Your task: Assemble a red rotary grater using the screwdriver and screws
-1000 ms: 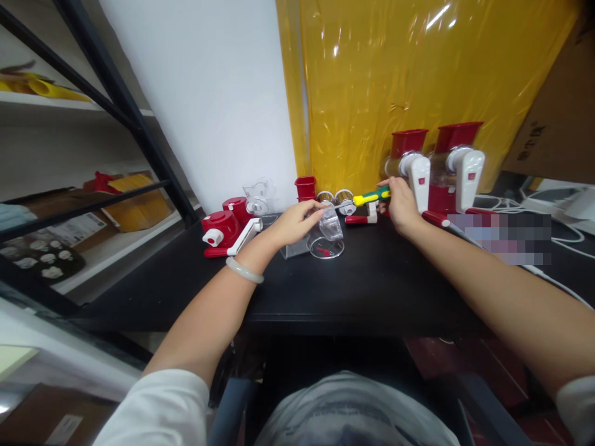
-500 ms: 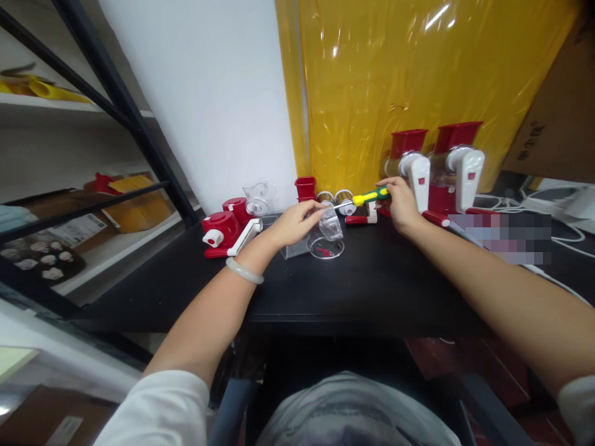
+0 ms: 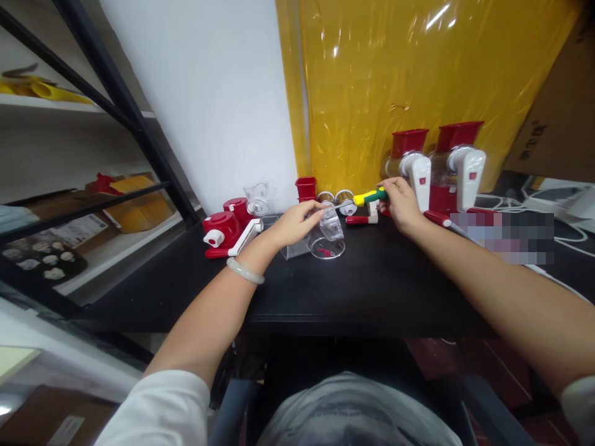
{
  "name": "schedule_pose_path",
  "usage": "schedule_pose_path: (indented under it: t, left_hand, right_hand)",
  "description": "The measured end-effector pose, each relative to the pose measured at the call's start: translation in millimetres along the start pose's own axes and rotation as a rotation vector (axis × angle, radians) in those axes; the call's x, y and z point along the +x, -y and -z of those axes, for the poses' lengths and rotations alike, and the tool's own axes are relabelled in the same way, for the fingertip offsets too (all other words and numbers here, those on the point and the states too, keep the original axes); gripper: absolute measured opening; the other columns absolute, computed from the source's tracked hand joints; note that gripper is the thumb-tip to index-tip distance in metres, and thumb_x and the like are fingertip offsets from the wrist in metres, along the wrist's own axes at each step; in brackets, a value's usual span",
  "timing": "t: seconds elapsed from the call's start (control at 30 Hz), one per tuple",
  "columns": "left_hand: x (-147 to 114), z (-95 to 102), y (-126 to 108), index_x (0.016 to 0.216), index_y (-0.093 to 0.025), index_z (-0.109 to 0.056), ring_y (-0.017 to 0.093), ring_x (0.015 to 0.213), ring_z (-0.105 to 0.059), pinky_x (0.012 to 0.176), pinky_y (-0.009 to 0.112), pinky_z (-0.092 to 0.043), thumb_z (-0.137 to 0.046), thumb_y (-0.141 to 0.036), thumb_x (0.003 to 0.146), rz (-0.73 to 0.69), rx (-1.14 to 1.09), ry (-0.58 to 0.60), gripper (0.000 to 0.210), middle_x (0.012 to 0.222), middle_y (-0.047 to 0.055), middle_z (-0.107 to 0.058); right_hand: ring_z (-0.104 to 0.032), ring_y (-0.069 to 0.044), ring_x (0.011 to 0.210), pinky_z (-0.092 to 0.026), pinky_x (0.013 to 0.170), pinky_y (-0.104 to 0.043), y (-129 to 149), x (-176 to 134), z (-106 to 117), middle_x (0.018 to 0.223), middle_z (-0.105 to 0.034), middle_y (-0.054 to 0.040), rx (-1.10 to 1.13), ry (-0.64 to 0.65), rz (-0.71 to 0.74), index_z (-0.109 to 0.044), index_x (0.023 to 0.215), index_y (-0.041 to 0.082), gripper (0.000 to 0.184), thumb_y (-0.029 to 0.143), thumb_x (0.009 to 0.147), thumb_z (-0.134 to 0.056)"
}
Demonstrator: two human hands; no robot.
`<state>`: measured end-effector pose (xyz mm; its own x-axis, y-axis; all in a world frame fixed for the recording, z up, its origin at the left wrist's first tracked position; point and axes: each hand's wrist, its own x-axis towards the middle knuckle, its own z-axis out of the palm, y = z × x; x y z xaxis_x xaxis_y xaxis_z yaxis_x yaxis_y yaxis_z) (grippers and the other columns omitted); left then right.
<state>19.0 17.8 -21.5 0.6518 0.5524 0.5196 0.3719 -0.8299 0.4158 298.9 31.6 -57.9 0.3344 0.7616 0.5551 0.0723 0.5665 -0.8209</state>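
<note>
My right hand [image 3: 398,201] is closed round the green and yellow handle of a screwdriver [image 3: 370,197]. Its shaft points left, toward the fingertips of my left hand [image 3: 300,224]. Those fingers grip a clear plastic housing [image 3: 331,226] that lies tilted on the black table [image 3: 372,279], with its round opening facing me. A small red piece [image 3: 325,253] shows through that opening. Where exactly the screwdriver tip meets the housing is too small to make out. Just behind are metal grater drums [image 3: 344,201] and a red-and-white crank handle [image 3: 362,219].
Red grater bases [image 3: 222,230] with a white crank stand at the left, near another clear housing [image 3: 261,197]. Two assembled rotary graters [image 3: 458,161] stand at the right, beside white cables [image 3: 571,232]. A red hopper [image 3: 305,188] is at the back. Shelves [image 3: 93,260] border the left.
The screwdriver handle has turned in my right hand, showing more green, and the fingers have shifted slightly. My left hand keeps its hold on the clear housing.
</note>
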Motion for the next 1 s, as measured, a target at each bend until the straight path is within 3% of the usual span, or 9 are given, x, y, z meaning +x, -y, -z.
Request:
schedule_pose_path:
  t: [0.2,0.33,0.4,0.53,0.73,1.0]
  left_hand:
    - [-0.5,-0.3,1.0,0.113,-0.020,-0.062,0.023,0.107,-0.060,0.097,0.040,-0.045,-0.046,-0.039,0.099,-0.006,0.002,0.001,0.028,0.117,0.008,-0.066]
    - [-0.5,-0.2,0.9,0.113,-0.019,-0.062,0.024,0.107,-0.061,0.097,0.041,-0.045,-0.046,-0.040,0.099,-0.004,0.008,0.002,0.030,0.116,0.008,-0.066]
    - [-0.3,-0.2,0.9,0.113,-0.019,-0.062,0.024,0.108,-0.060,0.098,0.041,-0.045,-0.046,-0.039,0.099,-0.004,0.009,0.004,0.029,0.117,0.008,-0.066]
    - [-0.2,-0.4,1.3,0.113,-0.020,-0.062,0.023,0.108,-0.060,0.098,0.041,-0.045,-0.046,-0.038,0.099,-0.010,0.002,0.002,0.028,0.117,0.007,-0.066]
    - [-0.6,0.0,0.3,0.113,-0.020,-0.062,0.023,0.107,-0.060,0.096,0.040,-0.046,-0.046,-0.037,0.099,-0.019,-0.005,0.001,0.027,0.116,0.008,-0.066]
    - [-0.6,-0.5,2.1,0.114,-0.020,-0.062,0.023,0.106,-0.061,0.097,0.041,-0.045,-0.046,-0.040,0.099,0.002,0.010,-0.001,0.029,0.116,0.007,-0.066]
  right_hand:
    - [-0.043,-0.012,0.037,-0.034,0.038,-0.026,1.9,-1.7,1.1,0.046,-0.045,0.0064,-0.054,0.018,0.031,-0.052,0.080,0.025,0.038,0.062,0.081,-0.057]
    - [-0.042,-0.012,0.036,-0.031,0.036,-0.027,5.7,-5.0,1.0,0.046,-0.044,0.0058,-0.105,0.012,0.045,-0.051,0.079,0.026,0.045,0.071,0.080,-0.052]
    - [-0.045,-0.013,0.039,-0.035,0.038,-0.028,7.4,-6.4,0.1,0.049,-0.045,0.0045,-0.096,0.004,0.046,-0.052,0.080,0.026,0.046,0.071,0.082,-0.048]
    - [-0.053,-0.014,0.049,-0.047,0.047,-0.031,8.8,-6.9,-1.9,0.066,-0.054,0.0004,-0.022,-0.025,0.034,-0.054,0.083,0.024,0.037,0.060,0.087,-0.044]
    - [-0.055,-0.012,0.053,-0.051,0.053,-0.031,8.3,-5.6,-1.5,0.078,-0.056,0.0004,0.043,-0.013,-0.007,-0.056,0.087,0.023,0.017,0.034,0.082,-0.044]
    - [-0.052,-0.013,0.053,-0.050,0.050,-0.032,10.1,-5.0,-3.5,0.080,-0.055,-0.0007,0.029,-0.023,-0.018,-0.055,0.083,0.023,0.011,0.029,0.082,-0.046]
